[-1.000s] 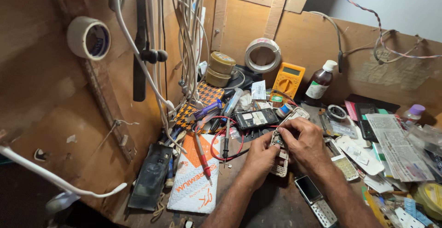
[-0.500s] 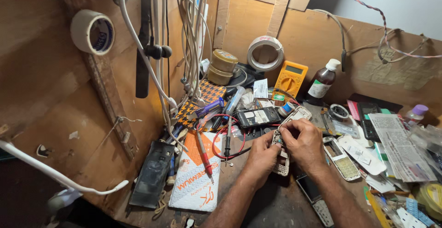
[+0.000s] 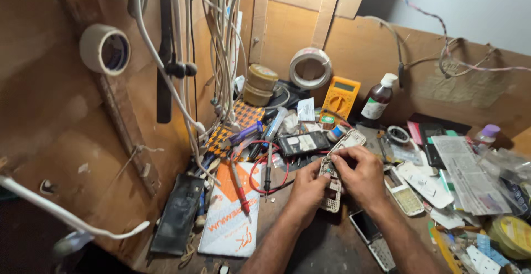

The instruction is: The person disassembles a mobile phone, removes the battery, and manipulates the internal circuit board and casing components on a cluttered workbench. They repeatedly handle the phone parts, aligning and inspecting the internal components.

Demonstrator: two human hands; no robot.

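Both of my hands meet over an opened small phone body (image 3: 332, 188) lying on the cluttered wooden bench. My left hand (image 3: 306, 188) grips its left side. My right hand (image 3: 362, 174) covers the upper right part, fingertips pinched at its top edge near the bare circuit board. Whether a small tool or part sits in those fingertips is hidden. A second phone frame (image 3: 352, 139) lies just beyond my right hand, and a black phone (image 3: 303, 143) lies behind that.
Red and black meter probes (image 3: 240, 188) with looped leads lie left of the hands on a white and orange packet (image 3: 229, 224). A yellow multimeter (image 3: 339, 97), brown bottle (image 3: 377, 98), tape rolls (image 3: 310, 68), other phones (image 3: 406, 196) and papers (image 3: 470, 174) crowd the bench. Cables (image 3: 221, 47) hang at left.
The view has shifted slightly left and down. My hands stay on the phone body, with the right fingertips working at its top edge.
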